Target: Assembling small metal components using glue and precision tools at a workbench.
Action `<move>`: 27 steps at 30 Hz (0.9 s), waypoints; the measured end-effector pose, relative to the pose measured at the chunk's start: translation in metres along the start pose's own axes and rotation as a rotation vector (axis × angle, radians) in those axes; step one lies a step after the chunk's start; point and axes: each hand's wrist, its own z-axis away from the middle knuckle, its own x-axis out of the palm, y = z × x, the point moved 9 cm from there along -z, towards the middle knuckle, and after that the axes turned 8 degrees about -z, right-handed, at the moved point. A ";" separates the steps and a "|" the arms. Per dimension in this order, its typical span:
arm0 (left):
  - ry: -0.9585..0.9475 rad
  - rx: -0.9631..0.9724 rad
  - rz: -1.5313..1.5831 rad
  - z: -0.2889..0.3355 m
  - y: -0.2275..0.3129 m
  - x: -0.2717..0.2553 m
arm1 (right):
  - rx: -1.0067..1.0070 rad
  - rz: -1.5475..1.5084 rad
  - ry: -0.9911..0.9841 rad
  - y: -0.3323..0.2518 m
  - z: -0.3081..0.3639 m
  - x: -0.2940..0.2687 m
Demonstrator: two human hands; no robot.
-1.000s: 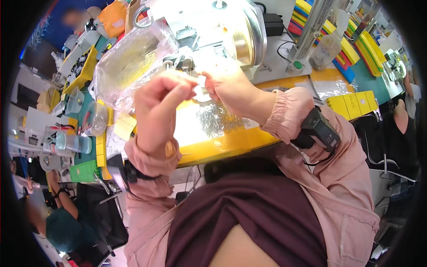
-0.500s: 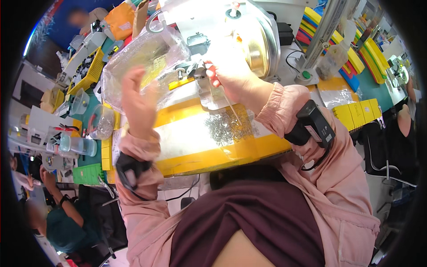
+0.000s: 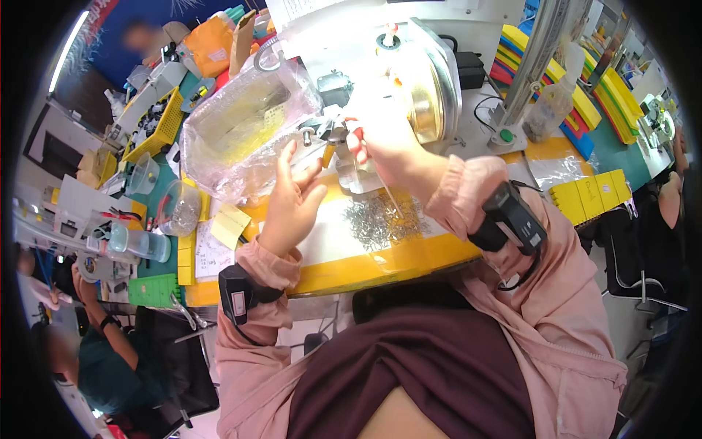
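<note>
My right hand (image 3: 395, 143) is closed at the small metal fixture of a bench machine, washed out by bright light. A thin pale stick (image 3: 389, 192) slants from under it toward a pile of small metal parts (image 3: 373, 219); the fingers seem to hold it. Whether they also touch the fixture (image 3: 357, 175) is hard to make out. My left hand (image 3: 287, 208) is open with nothing in it, fingers apart, over the bench in front of a tray wrapped in clear plastic (image 3: 201, 150). Its fingertips are near a small metal knob (image 3: 307, 137) on the fixture.
A gold-coloured round wheel (image 3: 431, 91) stands behind my right hand. Left are a yellow note (image 3: 231, 224), a clear tub (image 3: 180, 208) and a yellow basket (image 3: 162, 124). A green button (image 3: 506, 136) and yellow bins (image 3: 591, 192) lie right. Other people sit at both sides.
My left hand has moved right and down, from in front of the plastic-wrapped tray toward the fixture, baring the yellow note. My right hand stays at the fixture. The view has shifted slightly.
</note>
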 end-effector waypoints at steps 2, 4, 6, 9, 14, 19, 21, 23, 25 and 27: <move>0.025 0.017 -0.124 0.001 -0.006 -0.005 | 0.113 -0.183 -0.042 0.017 0.011 -0.005; 0.006 0.143 -0.300 0.001 -0.004 -0.002 | 0.164 -0.272 -0.148 0.018 0.034 0.004; -0.035 0.050 -0.225 -0.004 -0.001 -0.003 | 0.208 -0.354 -0.242 0.008 0.047 0.011; -0.129 -0.093 -0.056 -0.012 -0.006 -0.001 | 0.324 -0.200 -0.519 0.010 0.065 0.030; -0.153 -0.193 0.080 -0.012 -0.006 0.006 | 0.185 0.027 -0.566 -0.005 0.061 0.027; 0.129 0.183 -0.481 0.006 0.013 -0.031 | -0.476 0.748 -0.530 -0.064 0.116 0.025; 0.128 0.059 -0.361 0.022 0.021 -0.039 | -0.824 1.138 -0.608 -0.082 0.137 0.011; 0.162 -0.013 -0.142 0.040 0.032 -0.036 | -0.785 1.047 -0.309 -0.108 0.120 -0.046; 0.226 -0.055 -0.065 0.049 0.034 -0.036 | -0.706 0.840 0.007 -0.138 0.107 -0.127; 0.250 -0.008 -0.064 0.049 0.043 -0.031 | -0.452 0.515 0.386 -0.165 0.103 -0.190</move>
